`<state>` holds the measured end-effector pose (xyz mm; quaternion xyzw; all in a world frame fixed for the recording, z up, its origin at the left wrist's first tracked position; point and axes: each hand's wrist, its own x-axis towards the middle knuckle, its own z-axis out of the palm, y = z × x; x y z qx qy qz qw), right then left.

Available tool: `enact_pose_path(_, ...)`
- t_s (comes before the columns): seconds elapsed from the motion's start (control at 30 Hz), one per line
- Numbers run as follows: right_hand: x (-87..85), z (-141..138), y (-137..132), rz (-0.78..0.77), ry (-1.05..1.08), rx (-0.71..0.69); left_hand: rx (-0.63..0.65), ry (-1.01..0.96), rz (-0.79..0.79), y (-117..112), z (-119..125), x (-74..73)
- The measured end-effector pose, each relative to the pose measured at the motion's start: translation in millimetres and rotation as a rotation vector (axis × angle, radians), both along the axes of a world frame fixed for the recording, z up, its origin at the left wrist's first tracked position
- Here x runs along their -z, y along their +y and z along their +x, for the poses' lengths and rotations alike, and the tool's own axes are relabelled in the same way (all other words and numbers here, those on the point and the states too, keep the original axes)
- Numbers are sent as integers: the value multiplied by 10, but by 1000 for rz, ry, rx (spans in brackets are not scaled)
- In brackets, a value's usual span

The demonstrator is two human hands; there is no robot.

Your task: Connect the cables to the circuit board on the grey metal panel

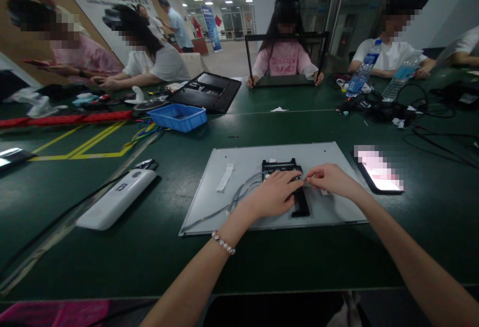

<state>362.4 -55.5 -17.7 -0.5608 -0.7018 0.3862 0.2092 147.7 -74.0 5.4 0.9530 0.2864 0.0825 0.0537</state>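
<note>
A flat grey metal panel (262, 223), like the back of a screen, lies on the table in front of me. Across its middle sits a black plastic bracket (300, 202). My left hand (275, 192) rests over the bracket with its fingers stretched out to the right, covering much of it. At the bracket's right side, my right hand (327, 180) pinches with thumb and forefinger; a small pale thing shows at the fingertips, too small to name. Thin grey cables (209, 217) run from beneath my left hand to the panel's lower left corner. A white strip (225, 177) lies on the panel.
Right of the panel is a lit phone (387, 180); on the left, a white power bank (118, 200) with a black cable. A blue tray (179, 116), a black screen housing (207, 90) and bottles (364, 68) stand farther back. Opposite, a person holds a black frame (286, 37).
</note>
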Motion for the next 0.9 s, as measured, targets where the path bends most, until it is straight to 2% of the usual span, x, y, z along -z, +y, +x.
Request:
enact_pose_path(0.13,-65,10,-5,23,32,16,0,-27,-3,-7,-5,-40)
enact_pose_path(0.27,-103,6,-9,63,27,19,-20,-112,0,63,-93,-151)
enact_pose_path(0.33,-109,-3,-11,61,21,31,-95,-157,23,155,-209,-221)
enact_pose_path(0.47,-124,-24,-35,72,36,36,-382,-221,101,402,-611,-295)
enact_pose_path(0.57,-134,-40,-64,97,35,28,-553,-238,28,556,-990,-237)
enact_pose_path(0.7,-118,-54,-81,130,14,17,-612,-205,-127,670,-1386,-95)
enact_pose_path(0.8,-93,-58,-77,148,-1,28,-641,-165,-223,706,-1502,-45)
enact_pose_path(0.9,-87,-71,-87,172,-30,35,-647,-146,-256,708,-1489,-65)
